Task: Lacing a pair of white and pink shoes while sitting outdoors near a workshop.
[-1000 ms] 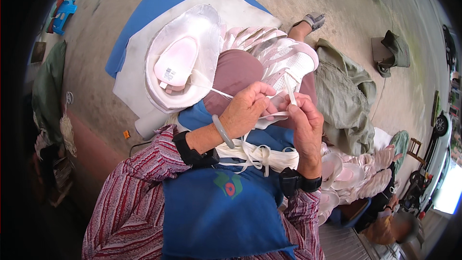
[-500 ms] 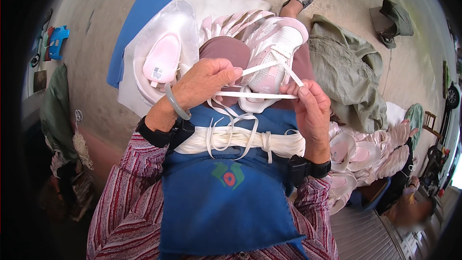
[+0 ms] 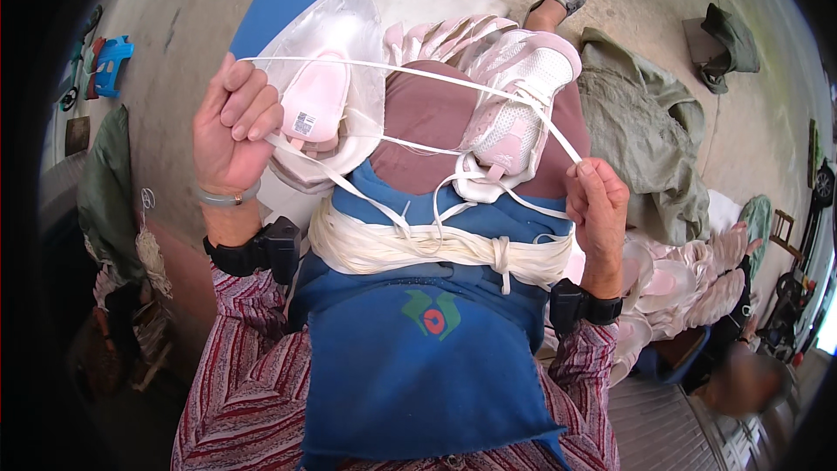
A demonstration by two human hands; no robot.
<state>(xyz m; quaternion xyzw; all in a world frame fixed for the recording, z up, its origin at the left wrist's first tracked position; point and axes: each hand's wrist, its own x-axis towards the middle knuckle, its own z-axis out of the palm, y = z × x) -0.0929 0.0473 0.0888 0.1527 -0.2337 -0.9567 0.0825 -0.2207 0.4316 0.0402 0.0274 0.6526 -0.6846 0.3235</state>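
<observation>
A pink and white sneaker upper (image 3: 513, 109) lies on my lap, its toe pointing away from me. One long white shoelace (image 3: 384, 66) runs from its eyelets to both hands. My left hand (image 3: 234, 126), raised at the left with fingers curled, grips the lace. At the right, my right hand (image 3: 600, 205) pinches the lace between thumb and fingertips. A tied bundle of cream laces (image 3: 392, 242) lies across my blue apron (image 3: 375, 410), with loose lace ends over it. Beside my left hand, another upper (image 3: 318, 100) shows its pink inner side and a small label.
More pale uppers (image 3: 436, 42) stand in a row beyond my knee, and several are heaped at the right (image 3: 667, 283). A grey-green cloth (image 3: 641, 131) lies right of my lap. A person (image 3: 741, 379) is at the lower right. A blue stool (image 3: 112, 65) stands far left.
My left hand has moved far to the left, drawing out the lace. My right hand has shifted slightly right and down. The lace now spans widely across my lap.
</observation>
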